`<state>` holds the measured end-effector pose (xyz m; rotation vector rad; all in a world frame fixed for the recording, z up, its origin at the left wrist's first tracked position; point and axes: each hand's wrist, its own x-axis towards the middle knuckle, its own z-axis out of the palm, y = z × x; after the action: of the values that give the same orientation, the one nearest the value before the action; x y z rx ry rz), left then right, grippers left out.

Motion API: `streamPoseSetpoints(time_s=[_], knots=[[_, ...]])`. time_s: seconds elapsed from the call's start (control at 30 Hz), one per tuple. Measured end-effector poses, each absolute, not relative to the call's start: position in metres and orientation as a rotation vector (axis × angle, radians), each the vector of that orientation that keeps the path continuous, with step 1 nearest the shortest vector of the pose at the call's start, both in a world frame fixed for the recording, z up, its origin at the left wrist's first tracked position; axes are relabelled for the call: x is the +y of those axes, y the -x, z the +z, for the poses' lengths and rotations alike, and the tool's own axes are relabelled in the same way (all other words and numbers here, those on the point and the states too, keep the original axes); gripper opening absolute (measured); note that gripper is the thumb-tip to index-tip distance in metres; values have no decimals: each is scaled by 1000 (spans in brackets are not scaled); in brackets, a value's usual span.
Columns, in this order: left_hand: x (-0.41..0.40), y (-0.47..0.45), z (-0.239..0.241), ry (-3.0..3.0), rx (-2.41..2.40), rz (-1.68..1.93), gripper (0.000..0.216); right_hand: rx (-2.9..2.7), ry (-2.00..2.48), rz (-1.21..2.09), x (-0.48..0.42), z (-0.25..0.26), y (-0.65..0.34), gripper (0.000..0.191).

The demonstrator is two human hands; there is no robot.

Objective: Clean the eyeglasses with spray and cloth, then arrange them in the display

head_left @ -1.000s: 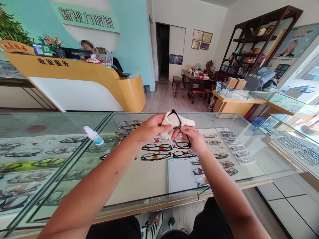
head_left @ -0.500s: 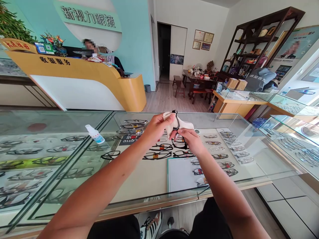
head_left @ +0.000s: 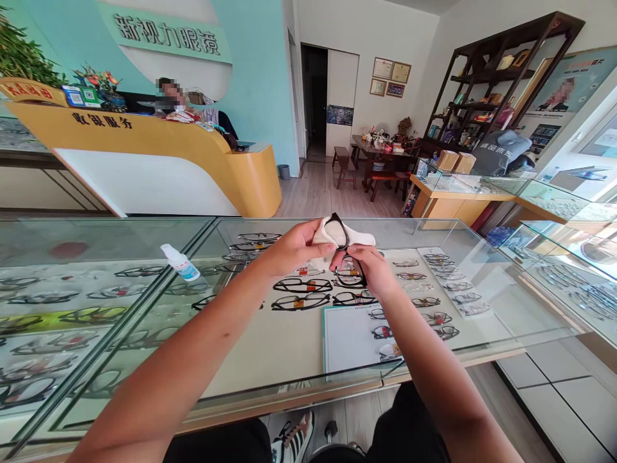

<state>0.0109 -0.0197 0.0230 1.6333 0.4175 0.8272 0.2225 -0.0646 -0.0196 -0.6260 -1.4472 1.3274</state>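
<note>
- Left case (head_left: 120, 235): under its glass you find rows of eyeglass frames (head_left: 106, 292), some on a yellow-green strip.
- Spray bottle (head_left: 180, 262): white with a blue label, on the glass top near the joint between the two cases.
- Centre case (head_left: 270, 360): it contains dark frames (head_left: 301, 284) in rows, many with orange or red tags.
- Your left hand (head_left: 296, 247): clamped on the white cloth (head_left: 361, 238), thumb at the edge of the upper lens.
- Black-framed glasses (head_left: 346, 236): between your hands above the far part of the centre case, turned on end, upper lens against the cloth.
- Your right hand (head_left: 373, 270): fingers closed on the glasses near the bridge, lower lens hanging beneath.
- White board (head_left: 351, 347): inside the centre case, green-edged, with small frames along its right side.
- Far-right case (head_left: 602, 276): holds further rows of frames.
- Change from half a second ago: your left thumb has moved down and left; the upper lens, then nearly edge-on, now shows its face. Your left arm now covers the dark lettered card.
- Unchanged: your right hand's hold and the bottle's place.
</note>
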Motion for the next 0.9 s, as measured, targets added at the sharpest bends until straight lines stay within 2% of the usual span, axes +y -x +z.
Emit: streamPoseSetpoints(time_s=[0.2,0.33,0.6,0.73,0.9], knots=[[-28,-28,14,-1563,510,992,42,-1494,604,1309,-61,-30,-216,40],[-31,-32,11,-1558,566,1107,53,-1490,614,1301,-63,-32,-215,41],[-29,-20,15,-1586,627,993,56,-1364,611,1363,-66,-28,-217,17],[-28,-15,23,-1553,438,811,47,-1351,623,1359,-65,-25,-217,20],[-26,-19,21,-1566,403,814,44,-1402,589,1330,-62,-26,-216,34]])
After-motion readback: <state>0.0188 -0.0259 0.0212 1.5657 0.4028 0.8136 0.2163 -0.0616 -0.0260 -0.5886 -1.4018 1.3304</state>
